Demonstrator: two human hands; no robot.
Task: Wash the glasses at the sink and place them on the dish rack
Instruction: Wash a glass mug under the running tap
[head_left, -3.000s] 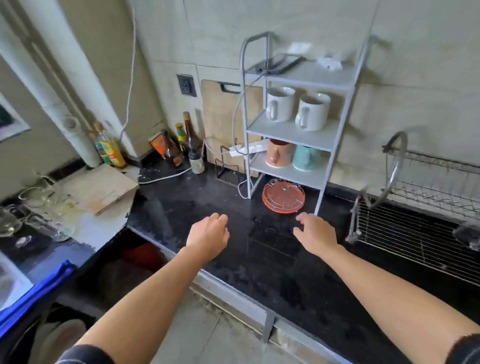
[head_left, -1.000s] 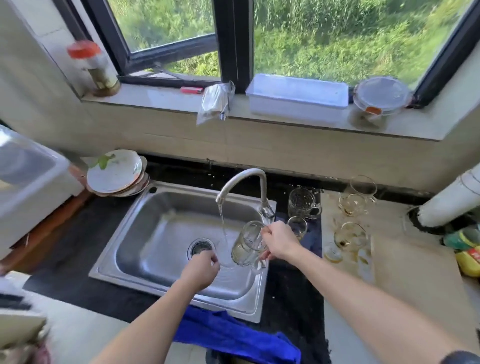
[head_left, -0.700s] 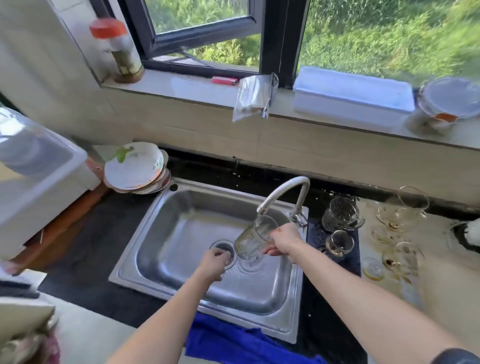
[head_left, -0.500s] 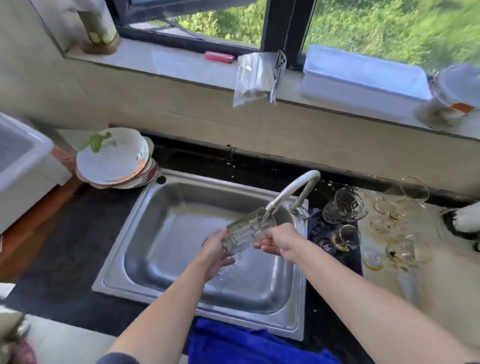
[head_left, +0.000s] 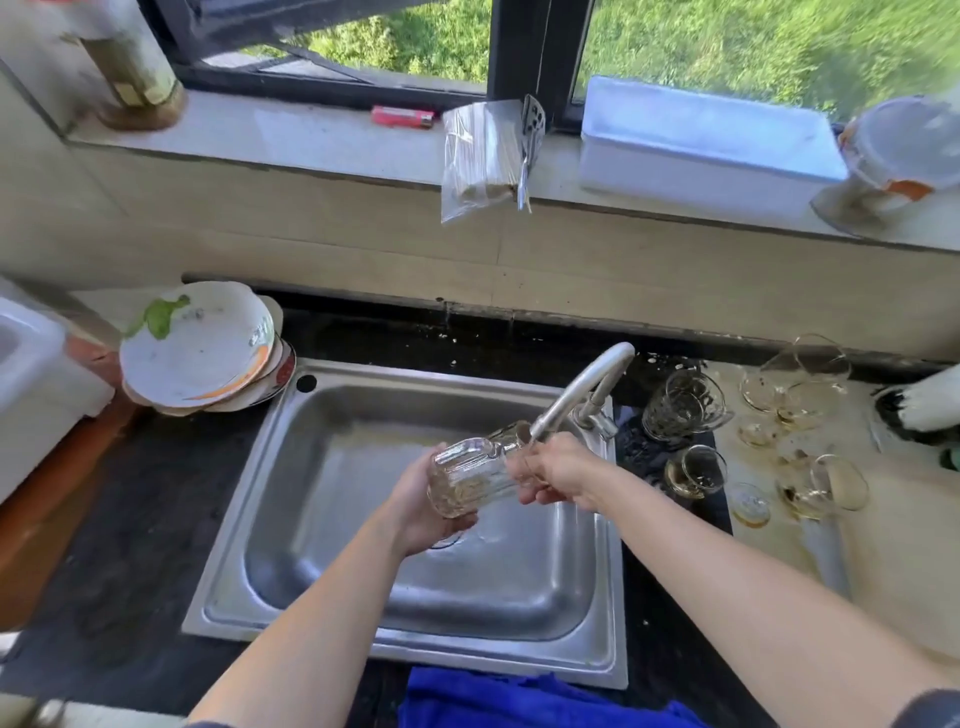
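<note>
- Far left: stack of plates (head_left: 195, 349) on counter, beside sink (head_left: 332, 519).
- Left hand (head_left: 423, 506) cups base of ribbed glass (head_left: 475, 475), fingers closed round it, over sink basin.
- Glass tilted, mouth up-right, touching tap spout (head_left: 582, 387).
- Right hand (head_left: 563, 470) pinches glass near rim/handle; grip closed.
- Right: more dirty glasses (head_left: 685, 405) on counter by tap.
- Near edge: blue cloth (head_left: 519, 701).

I hold a clear ribbed glass (head_left: 475, 475) tilted on its side over the sink (head_left: 332, 519); more soiled glasses (head_left: 691, 410) stand right of it.
</note>
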